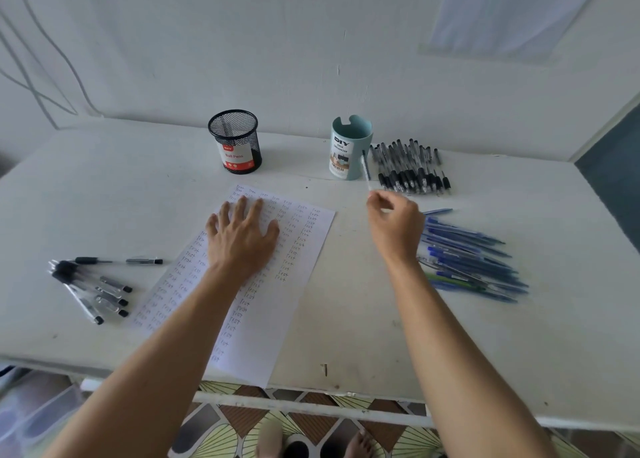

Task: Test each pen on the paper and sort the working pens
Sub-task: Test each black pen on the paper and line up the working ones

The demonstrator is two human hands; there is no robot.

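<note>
A white sheet of paper [301,249] covered in rows of the written word "test" lies mid-table. My left hand [240,235] rests flat on it with fingers spread. My right hand [394,227] is raised to the right of the sheet and pinches a clear black-tipped pen [365,171], which points up and away beside the teal cup [349,147]. A pile of black pens [410,166] lies behind that hand. A fan of blue pens [471,260] lies to its right. Several black pens [90,284] lie at the left.
A black mesh pen cup [235,142] stands behind the paper, near the wall. The white table [346,336] ends at a front edge close to me, with patterned floor and my feet below. A dark panel borders the table's far right.
</note>
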